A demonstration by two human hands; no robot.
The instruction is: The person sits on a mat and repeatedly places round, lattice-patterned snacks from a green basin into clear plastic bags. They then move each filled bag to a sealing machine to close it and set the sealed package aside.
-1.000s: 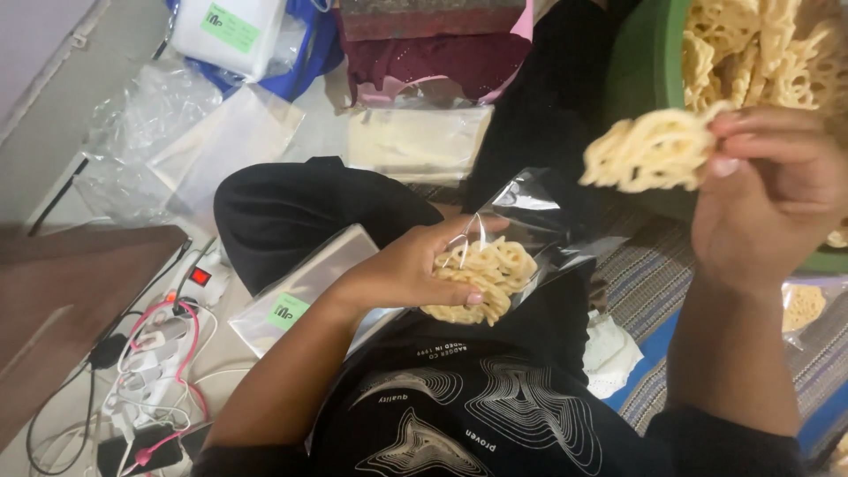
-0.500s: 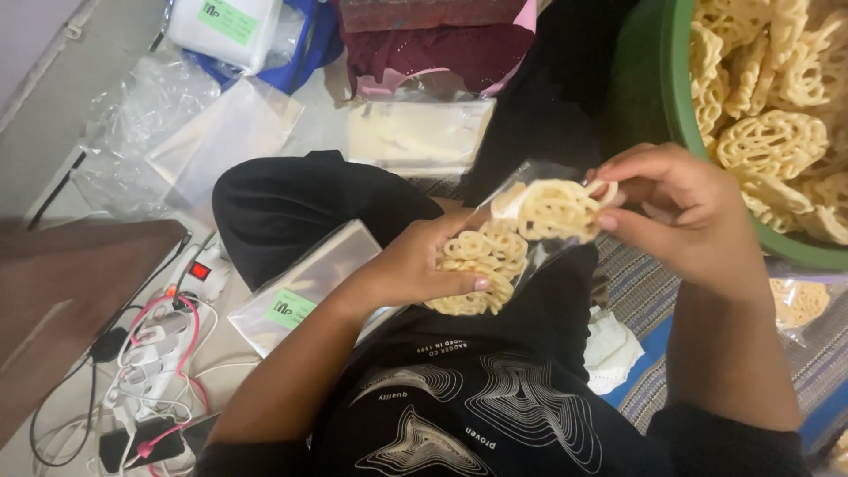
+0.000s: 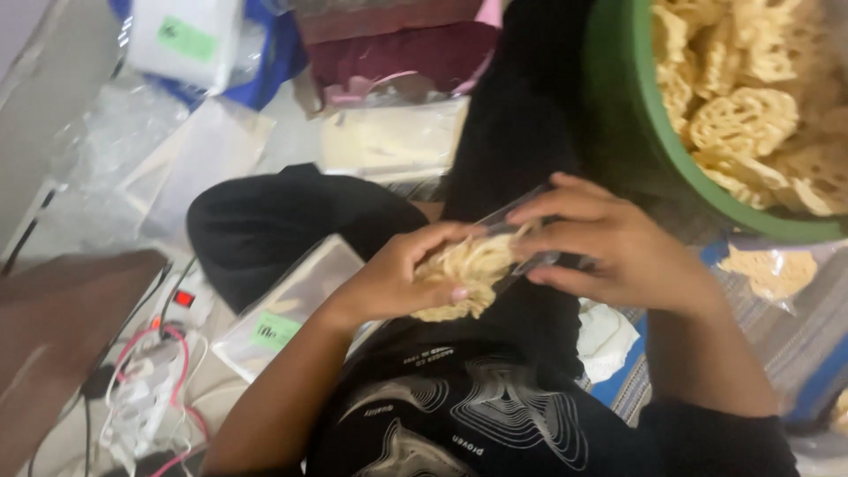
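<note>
The left hand (image 3: 402, 283) cups a stack of pale yellow, lacy, coil-shaped fried snacks (image 3: 465, 269) from below and from the near side, its fingers (image 3: 446, 296) curled shut around the stack, with the thumbnail showing at the lower edge. The stack sits inside a clear, thin plastic bag (image 3: 521, 216), which is held over the person's lap, just left of the big round green plastic tub (image 3: 636, 141). The right hand (image 3: 609, 252) meets the stack from the tub's side: its fingers (image 3: 548, 208) are spread a little and pressed on the mouth of the bag, the upper ones along the top fold and the lower ones pinching the film beneath it, so that the hand is clamped on the bag and touches the snacks at their right edge.

The tub is heaped with more of the same pale yellow lattice snacks (image 3: 751, 115). Below the tub, a small filled clear packet of these snacks (image 3: 768, 269) lies on a striped blue mat (image 3: 821, 353). Well to the left of the tub, beside the person's black-trousered knee, lies a flat clear packet with a green label (image 3: 283, 309), and further left still a white power strip with pink and white cables (image 3: 155, 380).
</note>
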